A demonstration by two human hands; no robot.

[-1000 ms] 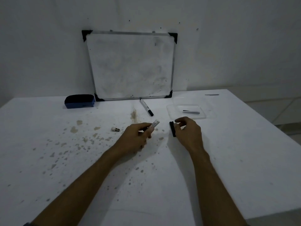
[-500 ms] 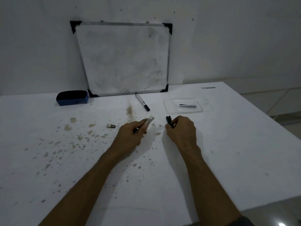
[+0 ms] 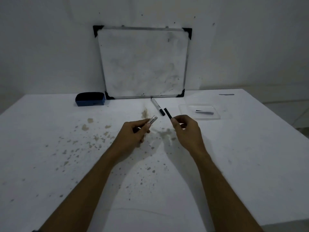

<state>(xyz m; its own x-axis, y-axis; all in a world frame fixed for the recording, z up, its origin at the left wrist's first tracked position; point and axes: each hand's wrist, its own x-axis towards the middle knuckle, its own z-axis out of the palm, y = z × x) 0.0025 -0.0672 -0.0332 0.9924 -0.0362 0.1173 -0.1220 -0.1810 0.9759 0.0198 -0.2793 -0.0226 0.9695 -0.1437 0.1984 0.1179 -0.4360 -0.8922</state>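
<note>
My left hand (image 3: 133,133) grips a white marker barrel (image 3: 151,121) whose open end points up and to the right. My right hand (image 3: 186,130) pinches a thin black stick (image 3: 167,113), likely the marker's ink core, which pokes up and left from my fingertips. The two pieces are held apart above the stained white table (image 3: 50,156). A second capped marker (image 3: 157,106) lies on the table just beyond them, in front of a smudged whiteboard (image 3: 143,62) that leans against the wall.
A blue eraser (image 3: 90,99) sits at the whiteboard's left foot. A clear plastic tray (image 3: 215,116) with a dark piece (image 3: 204,112) inside lies to the right. A small flat strip (image 3: 226,94) rests near the far right edge. Brown stains dot the table.
My right hand has lifted off the table with the black stick, which now points upward. My left hand keeps its hold on the barrel. The small cap left of my hand is out of sight now.
</note>
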